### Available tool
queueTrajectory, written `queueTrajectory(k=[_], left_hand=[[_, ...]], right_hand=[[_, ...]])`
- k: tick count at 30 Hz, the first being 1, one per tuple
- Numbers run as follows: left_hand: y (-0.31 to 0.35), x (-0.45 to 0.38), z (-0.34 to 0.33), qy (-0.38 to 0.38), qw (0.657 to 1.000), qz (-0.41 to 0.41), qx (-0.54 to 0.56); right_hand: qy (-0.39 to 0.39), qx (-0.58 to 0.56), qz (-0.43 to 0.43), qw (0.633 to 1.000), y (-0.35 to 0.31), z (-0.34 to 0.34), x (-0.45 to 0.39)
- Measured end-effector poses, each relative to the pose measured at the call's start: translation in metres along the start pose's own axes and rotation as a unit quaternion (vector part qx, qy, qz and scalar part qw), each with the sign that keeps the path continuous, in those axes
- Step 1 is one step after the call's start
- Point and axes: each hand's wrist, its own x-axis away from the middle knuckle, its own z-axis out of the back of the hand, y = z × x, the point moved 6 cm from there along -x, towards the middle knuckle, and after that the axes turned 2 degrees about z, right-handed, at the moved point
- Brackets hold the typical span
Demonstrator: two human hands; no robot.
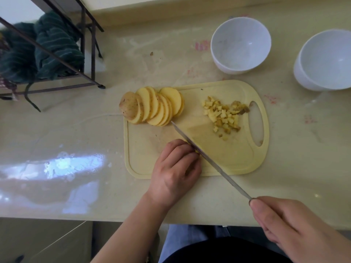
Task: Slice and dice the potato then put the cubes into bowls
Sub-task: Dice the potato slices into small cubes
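A pale yellow cutting board (237, 160) lies on the counter. Several round potato slices (153, 108) lean in a fanned row at its far left corner. A small heap of potato cubes (224, 115) sits near the board's handle hole. My left hand (176, 168) is curled over a potato piece on the board's near part; only a sliver of yellow shows under the fingers. My right hand (290, 226) grips the handle of a long knife (205, 158), whose blade runs along my left fingers, tip close to the slices. Two white bowls (240, 45) (324, 59) stand empty behind the board.
A dark metal rack (57, 54) holding green striped cloth stands at the far left of the glossy beige counter (76, 149). The counter's front edge runs just below my wrists, with my lap beneath it.
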Motion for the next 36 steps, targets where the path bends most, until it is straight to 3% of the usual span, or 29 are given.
queueTrajectory(k=[16, 22, 36], left_hand=[[-0.002, -0.001, -0.001, 0.004, 1.0, 0.004, 0.005], [-0.003, -0.003, 0.001, 0.006, 1.0, 0.011, 0.019], [-0.002, 0.0, 0.001, 0.01, 1.0, 0.011, 0.002]], right_hand=[[-0.012, 0.045, -0.048, 0.998, 0.005, 0.001, 0.013], [0.0, 0.069, -0.013, 0.998, -0.002, -0.007, -0.009], [0.029, -0.072, -0.029, 0.997, 0.01, 0.021, -0.013]])
